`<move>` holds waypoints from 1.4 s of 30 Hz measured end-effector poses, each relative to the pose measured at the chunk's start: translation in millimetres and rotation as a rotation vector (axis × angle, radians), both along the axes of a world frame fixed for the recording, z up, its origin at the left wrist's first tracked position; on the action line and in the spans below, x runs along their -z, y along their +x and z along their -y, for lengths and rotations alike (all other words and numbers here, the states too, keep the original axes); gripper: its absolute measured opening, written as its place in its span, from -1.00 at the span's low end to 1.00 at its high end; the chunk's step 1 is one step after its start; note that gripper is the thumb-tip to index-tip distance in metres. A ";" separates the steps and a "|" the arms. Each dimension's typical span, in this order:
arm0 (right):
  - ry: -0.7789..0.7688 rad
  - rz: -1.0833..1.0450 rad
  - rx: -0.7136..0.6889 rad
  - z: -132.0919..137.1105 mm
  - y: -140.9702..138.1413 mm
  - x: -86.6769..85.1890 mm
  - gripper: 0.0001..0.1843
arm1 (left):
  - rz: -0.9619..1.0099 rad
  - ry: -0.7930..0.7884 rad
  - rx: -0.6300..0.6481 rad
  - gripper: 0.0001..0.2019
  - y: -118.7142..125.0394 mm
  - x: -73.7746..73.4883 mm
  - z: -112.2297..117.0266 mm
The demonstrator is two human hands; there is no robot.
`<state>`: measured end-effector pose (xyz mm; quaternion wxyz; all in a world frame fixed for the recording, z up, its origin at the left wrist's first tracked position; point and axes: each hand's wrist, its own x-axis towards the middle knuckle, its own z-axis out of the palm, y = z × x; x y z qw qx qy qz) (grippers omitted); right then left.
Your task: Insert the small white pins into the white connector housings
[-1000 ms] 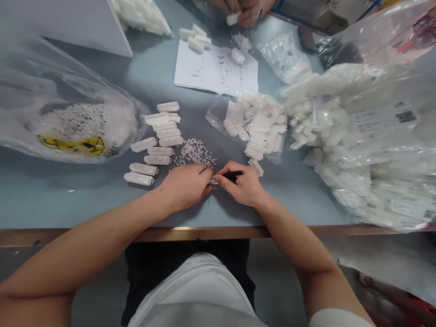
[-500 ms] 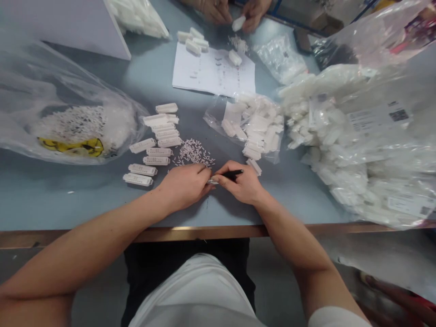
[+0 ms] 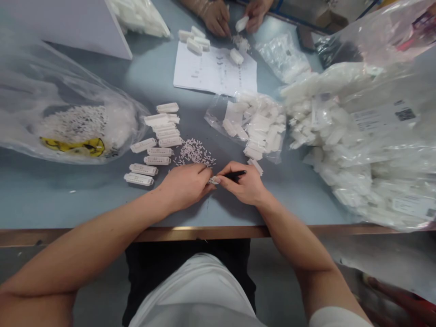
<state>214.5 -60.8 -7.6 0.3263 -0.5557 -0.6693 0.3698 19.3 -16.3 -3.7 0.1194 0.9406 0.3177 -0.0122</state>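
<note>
Across table, co-worker's hand nearer bits; right grip keeps black tool.

I wear a plain, whitish top, softly creased, its front rounding out below the near edge of the bench. The pale sleeve on my right arm is short, stopping above the elbow. Loose black cloth shows on both sides of the top. My left hand and right hand are bare, the forearms too, tapering to slim wrists.
</note>
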 end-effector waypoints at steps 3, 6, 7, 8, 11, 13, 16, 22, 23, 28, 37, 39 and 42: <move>0.001 0.014 -0.004 0.4 -0.4 0.1 -0.81 | 0.002 0.010 0.002 -0.73 0.5 0.2 0.3; 0.010 0.038 -0.012 0.6 -0.6 0.3 -0.84 | 0.011 0.018 0.000 -0.71 0.2 0.9 0.6; 0.022 0.045 -0.018 0.6 -0.6 0.2 -0.84 | 0.016 0.019 -0.003 -0.71 0.0 1.2 0.7; 0.035 0.050 -0.024 0.6 -0.7 0.1 -0.85 | 0.023 0.021 -0.005 -0.71 -0.2 1.4 0.7; 0.071 0.052 -0.043 0.5 -1.4 -0.5 -0.84 | 0.045 0.015 -0.005 -0.71 -0.5 1.5 0.6; 0.084 0.056 -0.055 0.6 -2.2 -0.9 -0.83 | 0.053 0.005 -0.005 -0.72 -0.4 1.3 0.2; 0.110 0.090 -0.087 0.7 -3.7 -1.5 -0.81 | 0.046 -0.007 -0.003 -0.73 -0.1 0.6 -0.4; 0.176 0.186 -0.152 0.3 -4.8 -2.8 -0.81 | 0.035 -0.015 0.012 -0.71 0.2 -0.5 -0.3; 0.161 0.164 -0.142 0.2 -4.2 -2.7 -0.81 | 0.036 -0.011 0.009 -0.71 0.4 -0.4 -0.2; 0.008 0.010 -0.018 0.2 0.7 0.6 -0.77 | 0.040 0.011 -0.003 -0.72 1.2 0.4 0.0; 0.035 0.017 -0.047 -0.3 -2.1 -0.8 -0.81 | 0.056 0.010 -0.005 -0.75 0.4 1.3 0.2; 0.032 0.005 -0.042 0.1 -2.6 -0.8 -0.81 | 0.055 0.013 -0.001 -0.75 0.3 1.7 0.2; -0.003 -0.035 -0.005 1.1 -2.0 0.8 -0.80 | 0.040 0.012 -0.004 -0.73 0.5 1.3 -0.1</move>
